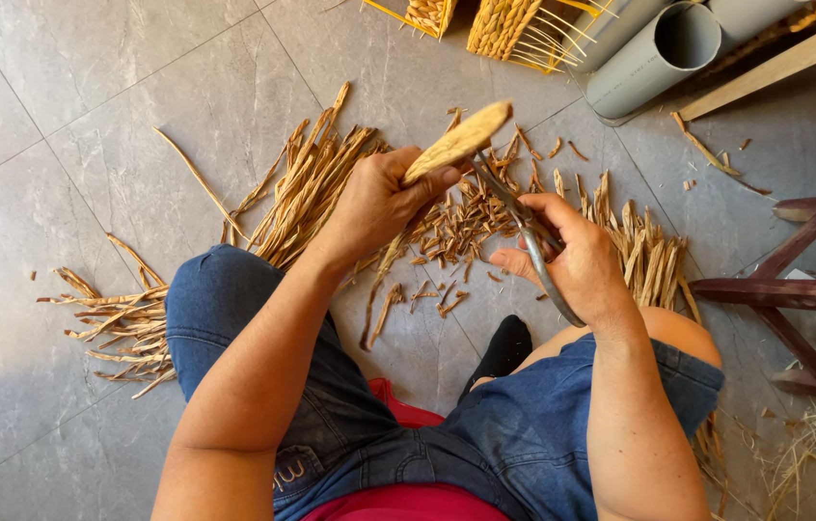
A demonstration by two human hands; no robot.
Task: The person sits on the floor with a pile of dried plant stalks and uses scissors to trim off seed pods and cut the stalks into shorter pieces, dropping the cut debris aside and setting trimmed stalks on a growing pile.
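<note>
Head view, looking down at a seated person in blue denim shorts over a grey tiled floor (61, 116).

Left hand (379, 198): fingers closed around a dried fibre strip (456, 143), tan and flat, its free end sticking up and to the right past the thumb. A thinner tail of the same material hangs below the fist toward the floor.

Right hand (577, 256): closed on the handles of metal scissors (524, 227). Blades point up and left, tips at the strip just right of the left thumb. Whether the blades touch the strip: cannot tell.

Floor between the hands and beyond: short tan offcuts (466, 227), scattered. Left of the left forearm, a long bundle of dried strips (307, 188) lies fanned out; another loose bundle (114, 328) sits beside the left knee. Right of the right hand, a pile of shorter strips (649, 251).

Far edge: woven basket work (500, 24) and grey plastic pipes (654, 53). Right edge: dark red wooden frame (803, 289).
</note>
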